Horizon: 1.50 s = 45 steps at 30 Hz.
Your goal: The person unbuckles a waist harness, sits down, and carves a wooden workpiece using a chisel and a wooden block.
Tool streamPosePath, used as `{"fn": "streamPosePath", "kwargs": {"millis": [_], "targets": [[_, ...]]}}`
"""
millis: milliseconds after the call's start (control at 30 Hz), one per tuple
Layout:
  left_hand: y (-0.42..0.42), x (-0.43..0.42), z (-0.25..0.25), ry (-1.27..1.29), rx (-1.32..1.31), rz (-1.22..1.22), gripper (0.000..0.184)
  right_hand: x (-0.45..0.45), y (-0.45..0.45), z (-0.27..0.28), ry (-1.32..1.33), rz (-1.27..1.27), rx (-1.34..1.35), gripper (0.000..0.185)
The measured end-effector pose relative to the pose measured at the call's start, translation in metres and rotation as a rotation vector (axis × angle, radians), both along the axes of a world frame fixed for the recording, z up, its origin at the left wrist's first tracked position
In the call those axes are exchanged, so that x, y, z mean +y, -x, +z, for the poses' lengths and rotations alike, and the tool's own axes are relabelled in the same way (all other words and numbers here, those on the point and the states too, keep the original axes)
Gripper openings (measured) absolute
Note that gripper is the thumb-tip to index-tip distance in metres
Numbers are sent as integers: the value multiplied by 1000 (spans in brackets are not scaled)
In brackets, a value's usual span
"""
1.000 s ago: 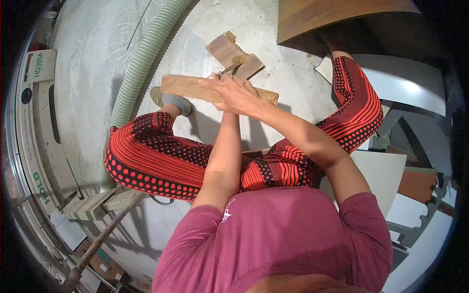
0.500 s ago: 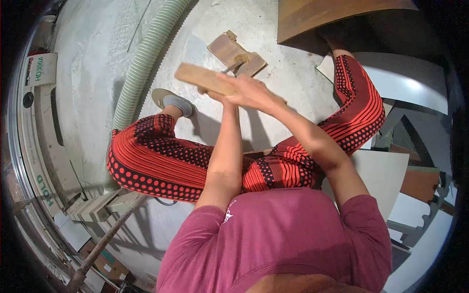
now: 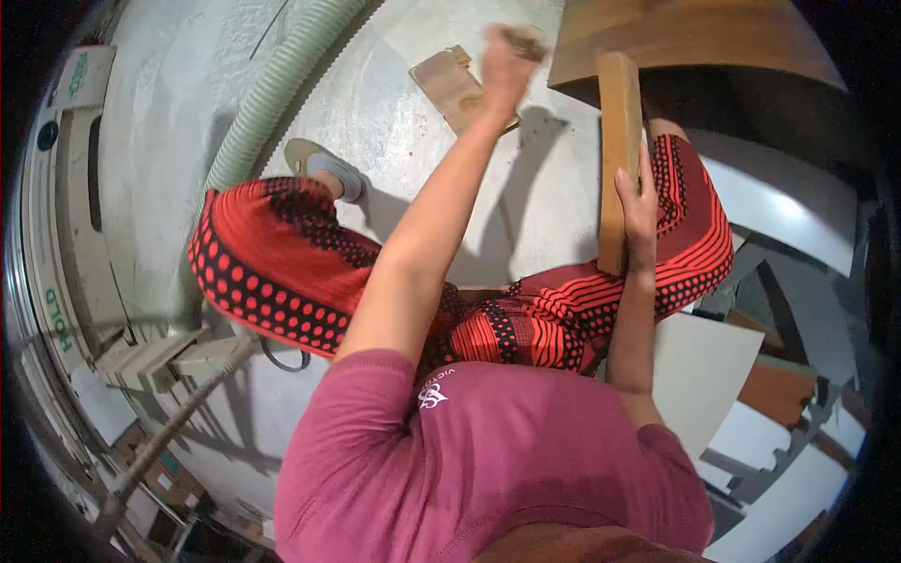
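Observation:
My right hand (image 3: 640, 202) is closed around a long wooden block (image 3: 617, 141), held lengthwise over my right thigh, its far end near a curved brown panel. My left hand (image 3: 508, 77) is raised out ahead with its fingers curled. At its fingertips is a small brownish-grey piece (image 3: 525, 42), blurred, whose kind I cannot make out. Beneath that hand a notched wooden board (image 3: 449, 86) lies on the concrete floor, its right part hidden by the hand and forearm.
A ribbed green hose (image 3: 272, 94) runs along the left, beside a long machine rail (image 3: 70, 244). The curved brown panel (image 3: 694, 38) overhangs at upper right. Flat white sheets (image 3: 704, 375) and offcuts lie to my right. A metal rod (image 3: 178, 418) slants at lower left.
My hands have come apart. The right one has swung the wooden block rightward and turned it lengthwise; the left has moved forward and up over the board, with a small piece in its fingers.

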<state>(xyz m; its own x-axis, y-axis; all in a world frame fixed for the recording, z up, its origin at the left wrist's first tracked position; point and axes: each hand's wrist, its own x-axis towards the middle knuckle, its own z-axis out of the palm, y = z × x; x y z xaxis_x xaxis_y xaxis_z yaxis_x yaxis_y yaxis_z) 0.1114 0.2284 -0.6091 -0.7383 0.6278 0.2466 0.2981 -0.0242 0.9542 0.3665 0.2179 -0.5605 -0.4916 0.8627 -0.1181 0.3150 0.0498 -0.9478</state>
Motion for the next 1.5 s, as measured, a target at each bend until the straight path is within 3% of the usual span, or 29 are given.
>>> {"fn": "streamPosePath", "kwargs": {"millis": [100, 200, 300, 333, 733, 833, 900, 967, 1200, 1333, 1500], "targets": [[-16, 11, -27, 110, 338, -245, 42, -1, 2, -3, 16, 17, 34, 63], [-18, 10, -52, 190, 467, -464, 41, 2, 8, -2, -40, 31, -46, 64], [-15, 4, -71, 108, 510, -470, 36, 3, 11, -3, -1, 38, -83, 65], [-13, 4, -76, 185, 501, -499, 42, 2, 13, -1, 20, 40, -86, 66], [-16, 13, -84, 66, 498, -547, 43, -17, 32, 20, 121, -63, 57, 67], [-11, 10, -80, 56, 484, -517, 41, -16, 30, 0, -71, -39, -27, 67], [-8, 11, -77, 63, 474, -514, 41, -30, 45, 4, -9, -51, 43, 66], [-8, 10, -77, 66, 463, -517, 40, -37, 51, -10, -73, -54, -88, 65], [-8, 4, -82, 156, 526, -453, 39, -41, 55, 0, -4, -139, 48, 65], [-14, 6, -86, 195, 541, -458, 41, -35, 47, -16, -3, 21, -39, 65], [-21, 3, -70, 206, 493, -490, 42, -37, 37, -15, -30, -36, -9, 65]]}}
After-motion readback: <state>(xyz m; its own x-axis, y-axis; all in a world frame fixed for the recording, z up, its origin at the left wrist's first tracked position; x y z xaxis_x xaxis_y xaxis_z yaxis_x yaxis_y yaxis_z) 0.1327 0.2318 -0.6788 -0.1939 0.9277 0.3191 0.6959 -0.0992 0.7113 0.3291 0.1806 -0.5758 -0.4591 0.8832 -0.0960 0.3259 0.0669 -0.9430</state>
